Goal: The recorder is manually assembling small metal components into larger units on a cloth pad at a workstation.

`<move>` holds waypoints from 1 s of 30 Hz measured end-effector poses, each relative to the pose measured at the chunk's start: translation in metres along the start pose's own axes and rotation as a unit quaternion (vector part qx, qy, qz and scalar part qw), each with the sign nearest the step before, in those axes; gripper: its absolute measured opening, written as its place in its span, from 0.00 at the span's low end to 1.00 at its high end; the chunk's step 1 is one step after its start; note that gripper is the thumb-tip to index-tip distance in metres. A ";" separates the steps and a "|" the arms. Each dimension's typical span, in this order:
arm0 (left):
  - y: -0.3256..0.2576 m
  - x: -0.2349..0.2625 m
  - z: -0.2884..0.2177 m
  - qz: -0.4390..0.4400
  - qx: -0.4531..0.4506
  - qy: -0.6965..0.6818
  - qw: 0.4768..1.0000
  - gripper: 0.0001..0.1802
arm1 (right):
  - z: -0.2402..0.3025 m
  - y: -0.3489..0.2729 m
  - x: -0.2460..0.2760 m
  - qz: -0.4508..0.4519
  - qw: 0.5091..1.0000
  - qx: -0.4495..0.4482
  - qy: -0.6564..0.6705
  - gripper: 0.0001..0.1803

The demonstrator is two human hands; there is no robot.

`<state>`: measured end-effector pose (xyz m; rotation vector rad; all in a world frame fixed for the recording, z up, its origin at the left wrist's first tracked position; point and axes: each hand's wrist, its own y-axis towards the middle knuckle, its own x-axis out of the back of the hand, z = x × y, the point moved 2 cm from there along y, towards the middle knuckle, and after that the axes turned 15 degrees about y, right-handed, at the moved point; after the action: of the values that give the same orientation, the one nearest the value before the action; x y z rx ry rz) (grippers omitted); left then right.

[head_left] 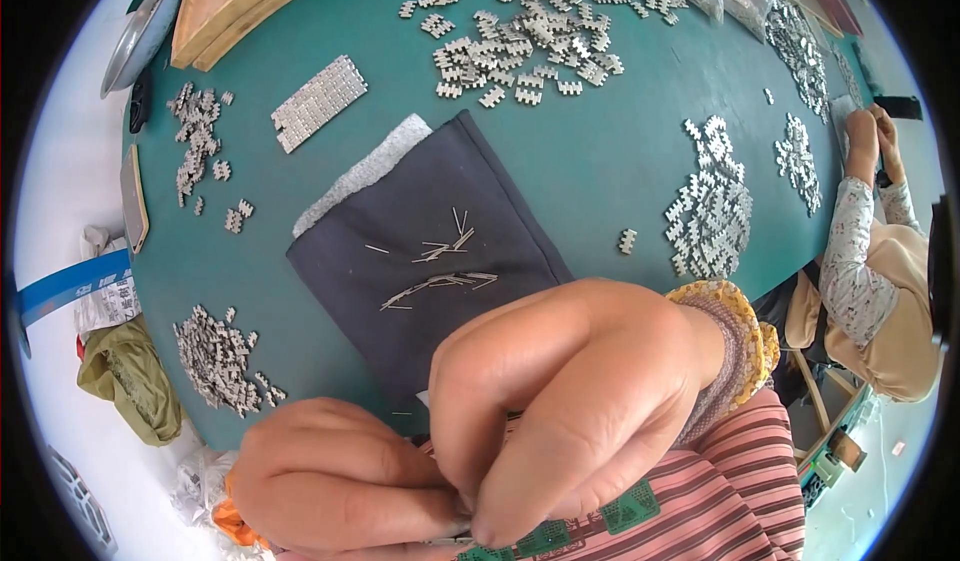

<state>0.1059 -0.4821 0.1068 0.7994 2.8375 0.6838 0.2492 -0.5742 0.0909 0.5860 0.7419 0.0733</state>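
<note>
My left hand [335, 481] and my right hand [570, 396] are pressed together close under the camera at the near edge of a green table [600, 171]. Their fingertips pinch something small between them; it is hidden by the fingers. Just beyond them a dark grey cloth [430, 221] lies on the table with several thin metal pins [440, 266] scattered on it. Heaps of small notched metal links [535, 46] lie at the far side, with another heap of links [215, 356] at the near left.
A flat joined strip of links [318, 101] lies left of the cloth. More link heaps [710, 206] sit at right. Another person in a patterned sleeve [850, 261] works at the right edge. Wooden boards [240, 1] and a metal dish [140, 31] are at the far left.
</note>
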 end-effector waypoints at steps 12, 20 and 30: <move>0.040 0.013 -0.005 0.498 -0.035 0.122 0.858 0.13 | 0.007 -0.003 0.007 0.033 0.961 0.077 -0.265 0.06; 0.039 0.013 -0.007 0.516 -0.042 0.116 0.848 0.13 | -0.005 -0.009 0.003 -0.044 0.999 0.005 -0.015 0.06; 0.037 0.010 -0.016 0.511 -0.059 0.059 0.856 0.13 | -0.005 -0.007 0.000 -0.020 0.994 -0.024 0.106 0.06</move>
<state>0.1110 -0.4545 0.1380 2.3162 2.2124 0.9889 0.2447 -0.5776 0.0845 0.5217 0.9552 0.1165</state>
